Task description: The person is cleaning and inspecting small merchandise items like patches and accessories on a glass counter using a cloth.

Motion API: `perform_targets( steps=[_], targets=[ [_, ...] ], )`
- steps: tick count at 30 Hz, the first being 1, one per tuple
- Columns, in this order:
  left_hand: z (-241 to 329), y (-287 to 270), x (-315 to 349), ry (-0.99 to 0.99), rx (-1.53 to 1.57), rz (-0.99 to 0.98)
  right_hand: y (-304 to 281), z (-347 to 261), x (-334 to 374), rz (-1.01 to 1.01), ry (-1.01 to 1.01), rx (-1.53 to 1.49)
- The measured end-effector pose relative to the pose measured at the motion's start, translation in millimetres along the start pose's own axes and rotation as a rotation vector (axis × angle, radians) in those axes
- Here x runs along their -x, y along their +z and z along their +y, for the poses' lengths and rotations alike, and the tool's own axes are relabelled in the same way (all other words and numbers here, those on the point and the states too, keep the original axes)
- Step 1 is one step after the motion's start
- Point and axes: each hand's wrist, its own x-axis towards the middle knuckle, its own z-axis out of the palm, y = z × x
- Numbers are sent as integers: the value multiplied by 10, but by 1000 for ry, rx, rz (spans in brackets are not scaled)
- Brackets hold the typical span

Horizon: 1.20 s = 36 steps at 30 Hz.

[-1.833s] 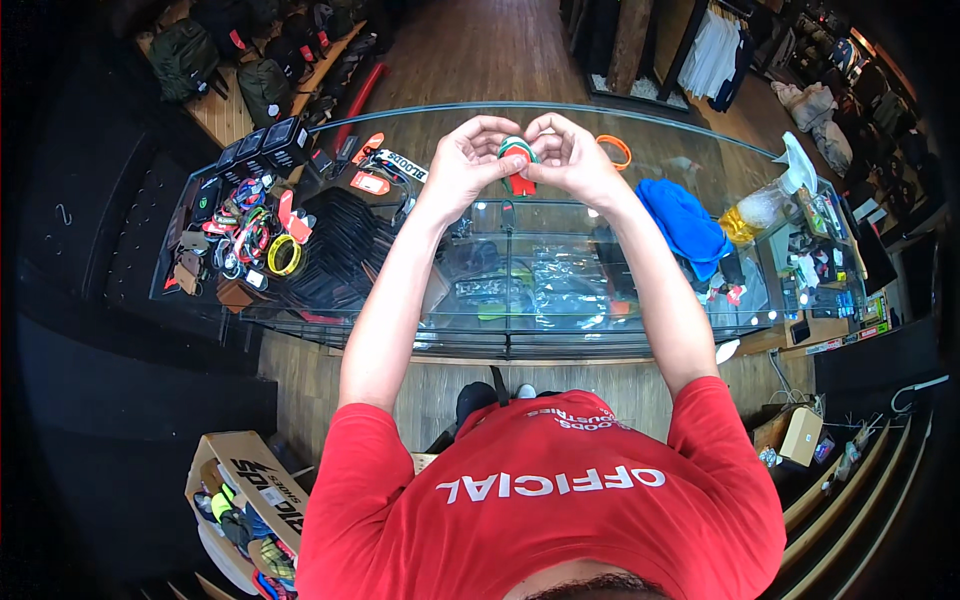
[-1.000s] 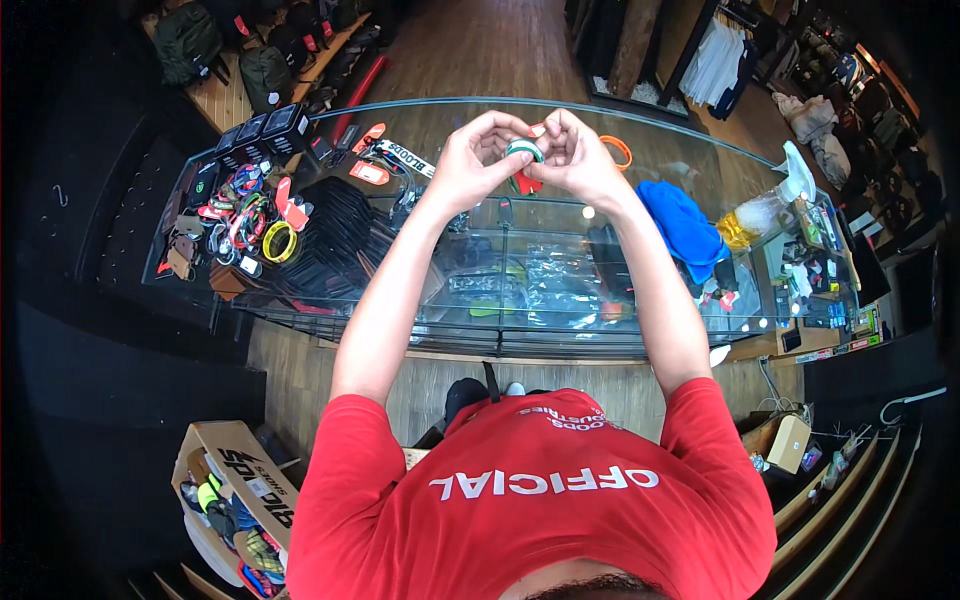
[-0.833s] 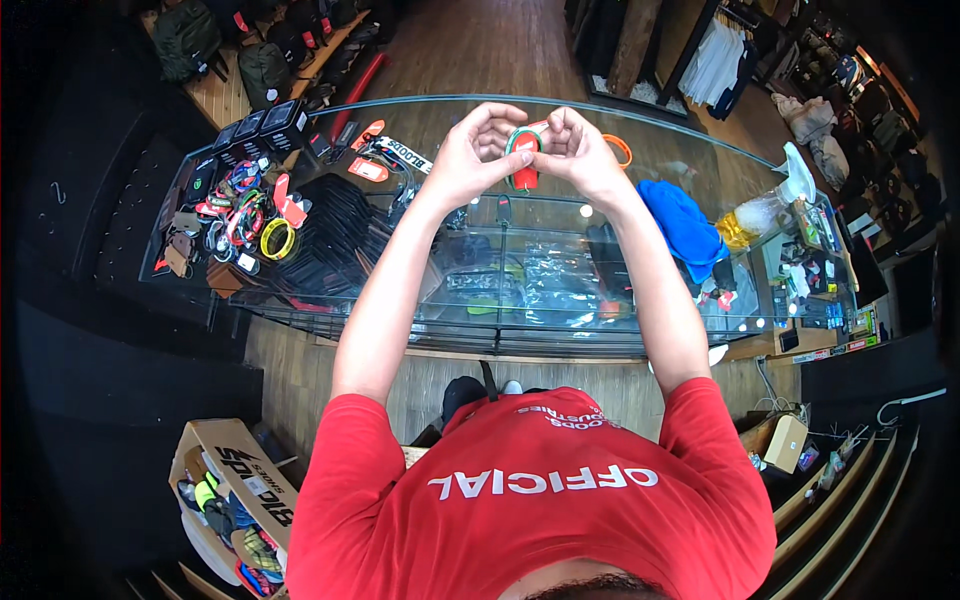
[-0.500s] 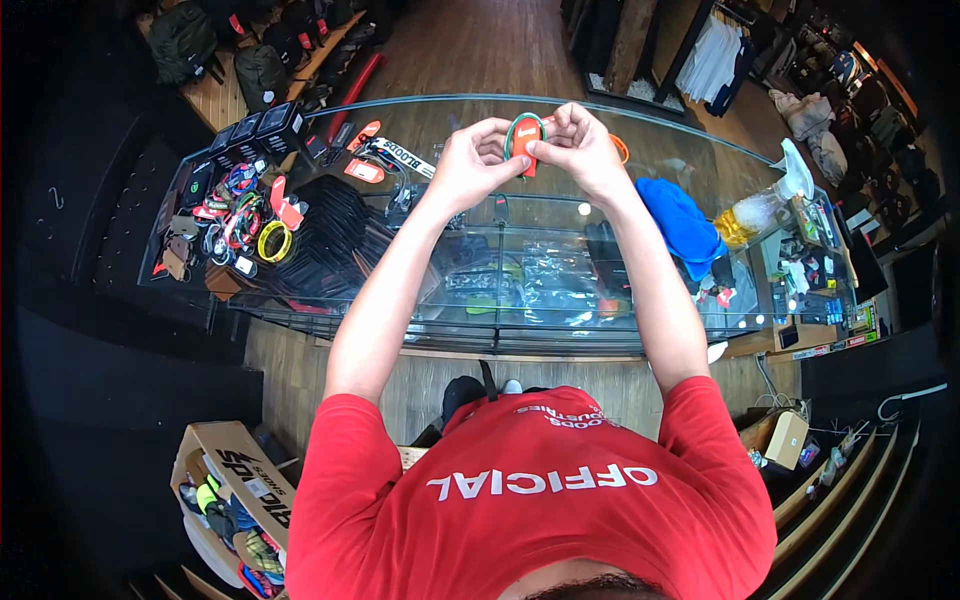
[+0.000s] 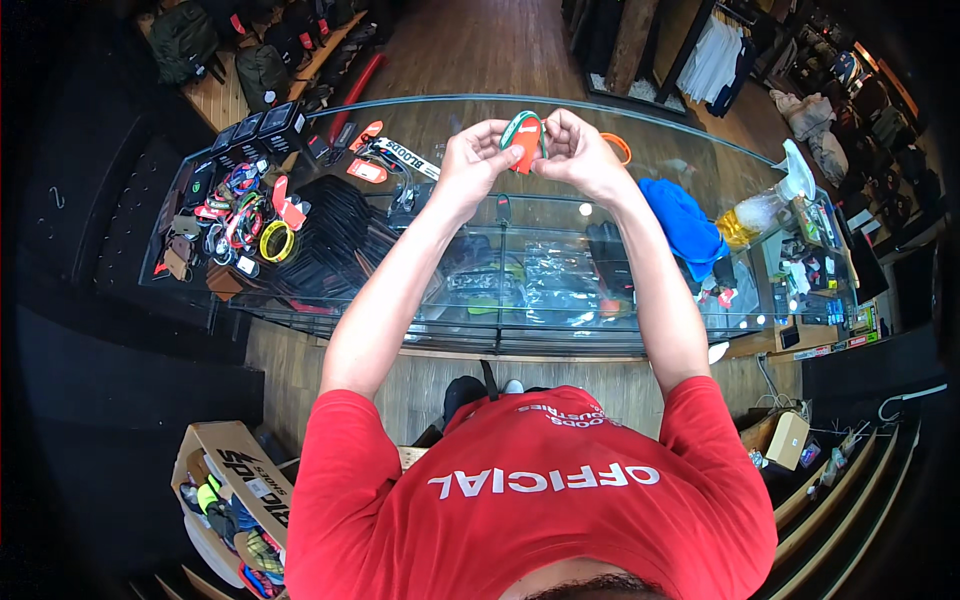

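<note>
Above the far part of the glass counter, a green wristband is held up between my hands, with a red tag on it. My left hand pinches its left side, the thumb pressed on the tag. From the other side my right hand is closed at the band's right edge, its fingertips partly hidden. Just beyond my right hand an orange wristband lies on the glass. To the left are more red tags, a white-and-black strap and a pile of wristbands with a yellow one.
The glass counter spans the width before me. A blue cloth and a spray bottle with yellow liquid stand at its right. Black boxes line its left back. An open cardboard box sits at lower left.
The green wristband has turned, now showing more of its broad printed side. My right thumb has drawn back from the tag's front, and both hands have shifted slightly.
</note>
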Motion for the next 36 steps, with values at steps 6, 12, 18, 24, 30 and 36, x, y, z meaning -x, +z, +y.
perform_targets(
  steps=[6, 12, 18, 24, 30, 36],
  targets=[
    [-32, 100, 28, -3, 82, 78, 44, -73, 31, -2, 10, 69],
    [-25, 116, 31, -18, 76, 95, 27, -88, 35, -6, 2, 122],
    [-7, 41, -18, -39, 55, 25, 29, 20, -21, 33, -57, 80],
    [150, 95, 33, -8, -41, -44, -48, 141, -50, 97, -115, -28],
    [161, 35, -11, 20, -144, -14, 33, 64, -27, 86, -102, -7],
    [117, 13, -22, -27, -89, -44, -39, 92, -53, 126, -37, -4]
  ],
)
